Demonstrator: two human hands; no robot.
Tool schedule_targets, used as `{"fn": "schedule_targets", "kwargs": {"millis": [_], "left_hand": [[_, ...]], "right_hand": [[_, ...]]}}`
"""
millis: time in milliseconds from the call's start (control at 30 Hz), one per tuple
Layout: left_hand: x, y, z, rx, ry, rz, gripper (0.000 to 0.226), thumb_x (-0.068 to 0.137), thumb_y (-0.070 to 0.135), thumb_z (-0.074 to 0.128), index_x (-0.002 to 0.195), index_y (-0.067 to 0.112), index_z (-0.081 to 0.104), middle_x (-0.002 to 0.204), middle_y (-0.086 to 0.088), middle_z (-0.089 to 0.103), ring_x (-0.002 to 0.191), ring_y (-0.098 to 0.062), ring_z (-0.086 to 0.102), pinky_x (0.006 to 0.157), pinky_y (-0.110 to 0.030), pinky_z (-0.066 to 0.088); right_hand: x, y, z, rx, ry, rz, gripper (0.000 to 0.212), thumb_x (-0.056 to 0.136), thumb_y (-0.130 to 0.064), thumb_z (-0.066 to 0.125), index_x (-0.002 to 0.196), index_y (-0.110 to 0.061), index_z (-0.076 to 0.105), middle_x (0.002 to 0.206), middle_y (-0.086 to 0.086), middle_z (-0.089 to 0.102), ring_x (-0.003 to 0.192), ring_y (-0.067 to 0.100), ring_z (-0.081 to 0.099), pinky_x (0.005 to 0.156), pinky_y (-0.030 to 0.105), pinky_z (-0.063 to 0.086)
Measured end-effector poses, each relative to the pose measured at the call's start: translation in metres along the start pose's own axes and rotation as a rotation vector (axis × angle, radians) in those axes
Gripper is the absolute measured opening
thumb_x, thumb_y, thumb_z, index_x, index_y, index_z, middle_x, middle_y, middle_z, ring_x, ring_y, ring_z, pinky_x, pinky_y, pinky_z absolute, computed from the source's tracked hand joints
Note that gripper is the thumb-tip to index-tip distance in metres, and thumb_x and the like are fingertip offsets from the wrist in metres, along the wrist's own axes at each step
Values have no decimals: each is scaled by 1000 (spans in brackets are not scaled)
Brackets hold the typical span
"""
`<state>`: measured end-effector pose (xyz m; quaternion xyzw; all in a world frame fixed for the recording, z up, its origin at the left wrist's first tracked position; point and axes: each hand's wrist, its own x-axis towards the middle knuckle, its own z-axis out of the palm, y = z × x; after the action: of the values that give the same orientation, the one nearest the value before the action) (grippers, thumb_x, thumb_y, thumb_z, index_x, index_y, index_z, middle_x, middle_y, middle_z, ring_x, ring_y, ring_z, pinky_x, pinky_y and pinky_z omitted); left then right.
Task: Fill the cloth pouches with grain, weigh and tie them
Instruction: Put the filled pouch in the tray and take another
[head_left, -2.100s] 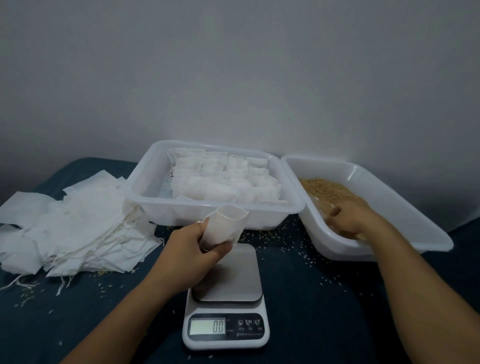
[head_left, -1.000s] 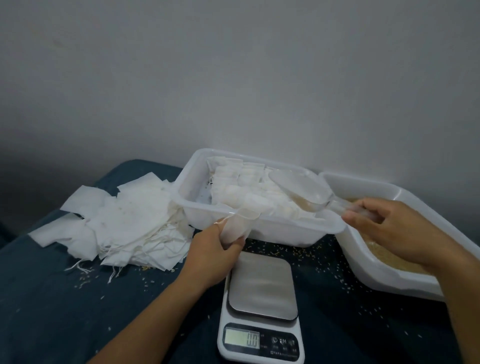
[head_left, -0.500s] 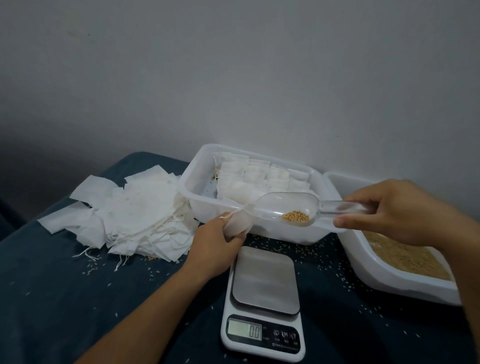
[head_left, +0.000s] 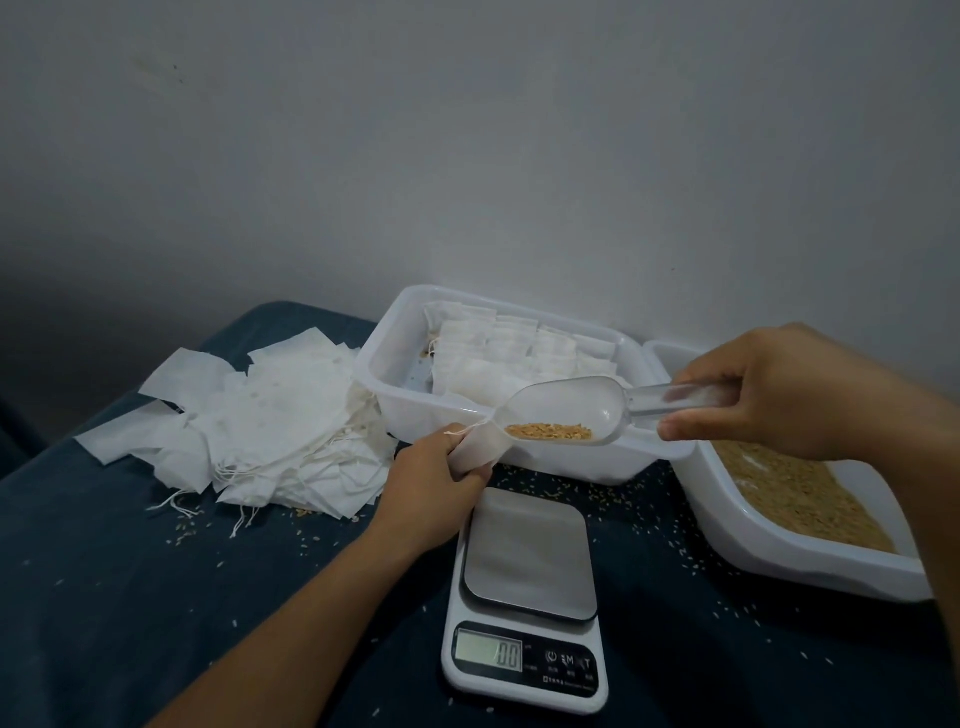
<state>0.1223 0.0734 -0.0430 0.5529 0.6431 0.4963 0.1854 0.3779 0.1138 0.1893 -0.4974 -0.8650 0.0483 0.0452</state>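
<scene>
At centre frame, a person's left hand (head_left: 434, 480) grips a white pouch (head_left: 480, 447) by its neck, mouth tilted up and right, above the scale (head_left: 524, 603). The right hand (head_left: 769, 395), at right, pinches the handle of a clear scoop (head_left: 566, 410) holding a little grain (head_left: 549, 431), its lip touching the pouch mouth. Filled pouches sit in the bin (head_left: 389, 364) behind; the grain tray (head_left: 810, 556) lies lower right. The mouth looks narrow and limp: a quick tip could send grain over the rim onto the already littered cloth (head_left: 104, 597).
</scene>
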Motion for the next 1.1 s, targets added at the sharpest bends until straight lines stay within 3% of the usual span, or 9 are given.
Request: {"fn": "schedule_targets", "kwargs": {"millis": [167,267,467,667,767,867,967,1100], "left_hand": [[0,1,0,11,5,-6,24,93,30,73,117,31,72,93,21,70,87,8,63,67,-4,45],[-1,2,0,8,10,-14,24,93,30,73,118,29,72,96,17,72,88,4,64,71,-8,47],[-2,3,-1,-7,5,-25,27,93,31,73,120,30,71,92,23,69,88,9,62,70,-4,46],[-2,3,0,-52,12,-23,20,93,30,74,113,29,73,89,24,69,89,13,62,69,-3,46],[-2,6,-1,-88,7,-32,17,91,33,76,104,41,69,88,31,70,86,14,63,66,-1,44],[-4,12,-3,-118,9,-26,23,89,36,77,93,52,61,90,39,66,86,13,64,64,-2,45],[-6,18,-3,-159,10,-9,22,88,37,78,91,52,62,89,36,68,85,11,66,64,-3,46],[-10,24,-1,-224,-51,-14,15,85,52,76,93,43,67,83,19,74,77,-2,71,63,-13,52]], "right_hand": [[2,1,-1,-7,-2,5,46,44,-90,59,80,-62,67,70,-22,72,66,-1,65,65,26,53],[2,4,0,-14,1,3,47,47,-89,60,83,-60,68,73,-17,74,70,1,66,69,27,56],[-1,14,5,34,2,11,52,48,-89,61,87,-56,73,73,-16,75,71,2,67,72,30,58],[-7,31,21,205,-2,9,28,62,-79,72,77,-55,76,55,-16,62,51,0,54,57,23,39],[-9,43,41,345,30,28,31,63,-75,73,82,-51,79,58,-16,63,51,-2,54,56,17,37],[-13,54,71,444,41,47,42,69,-77,70,91,-43,80,62,-9,63,56,7,53,65,30,41],[-17,54,103,528,90,56,39,75,-79,62,100,-52,76,77,-4,73,69,19,64,73,38,51],[-2,33,139,736,166,44,35,78,-71,65,95,-40,72,78,-11,74,55,-2,57,57,24,47]]}}
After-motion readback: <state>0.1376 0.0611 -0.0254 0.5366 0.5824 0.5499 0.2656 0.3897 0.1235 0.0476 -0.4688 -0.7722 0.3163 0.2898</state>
